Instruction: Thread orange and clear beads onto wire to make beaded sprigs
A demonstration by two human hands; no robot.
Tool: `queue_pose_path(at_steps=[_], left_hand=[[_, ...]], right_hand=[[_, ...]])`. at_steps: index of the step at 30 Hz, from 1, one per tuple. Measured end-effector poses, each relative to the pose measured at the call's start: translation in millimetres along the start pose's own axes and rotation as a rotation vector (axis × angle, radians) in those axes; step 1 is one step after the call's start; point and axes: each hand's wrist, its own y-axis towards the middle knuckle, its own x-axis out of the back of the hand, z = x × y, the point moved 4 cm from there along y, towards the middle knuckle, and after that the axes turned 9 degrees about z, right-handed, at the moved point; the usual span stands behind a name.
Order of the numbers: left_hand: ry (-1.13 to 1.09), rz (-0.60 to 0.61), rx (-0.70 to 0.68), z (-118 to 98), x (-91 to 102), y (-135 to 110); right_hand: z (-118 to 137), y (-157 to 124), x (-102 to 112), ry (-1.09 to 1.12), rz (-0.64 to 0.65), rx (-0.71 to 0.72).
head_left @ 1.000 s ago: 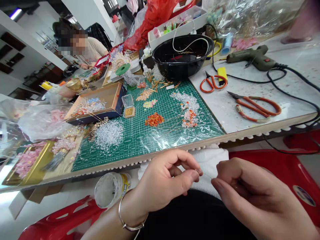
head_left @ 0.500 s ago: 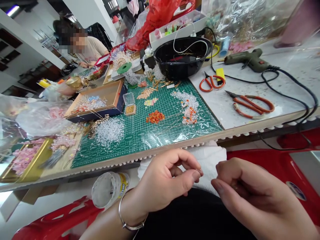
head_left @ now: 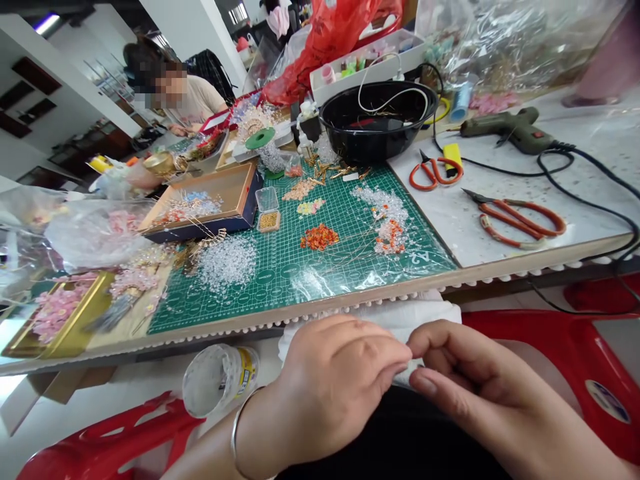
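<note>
My left hand (head_left: 345,383), with a silver bangle on the wrist, is turned back-up with its fingers pressed together. My right hand (head_left: 480,387) is curled, thumb and forefinger close together, right beside the left fingertips. Whatever lies between the fingers is too small or hidden to make out. Both hands are above my lap, in front of the table edge. Beyond them, the green cutting mat (head_left: 280,273) bears orange beads (head_left: 319,237), clear beads (head_left: 227,265) and a pile of clear and orange beads (head_left: 390,233) with thin wires.
Red-handled pliers (head_left: 523,220), small scissors (head_left: 434,172) and a glue gun (head_left: 515,130) lie at the right. A black basin (head_left: 373,137) stands behind the mat. An open box (head_left: 200,207) is at the left. Below stand a plastic tub (head_left: 213,380) and red stools (head_left: 545,333). Another person sits across.
My left hand has rolled over so its back faces up, and its fingertips have come close to the right hand's. The view has shifted slightly, moving the table contents rightward.
</note>
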Motion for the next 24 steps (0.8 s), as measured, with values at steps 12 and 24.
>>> queue_pose_path(at_steps=[12, 24], left_hand=[[-0.015, -0.023, -0.009, 26, 14.0, 4], [0.492, -0.131, 0.705, 169, 58.6, 19]], right_hand=[[-8, 18, 3, -0.111, 0.036, 0.075], [-24, 32, 9, 0.003, 0.019, 0.021]])
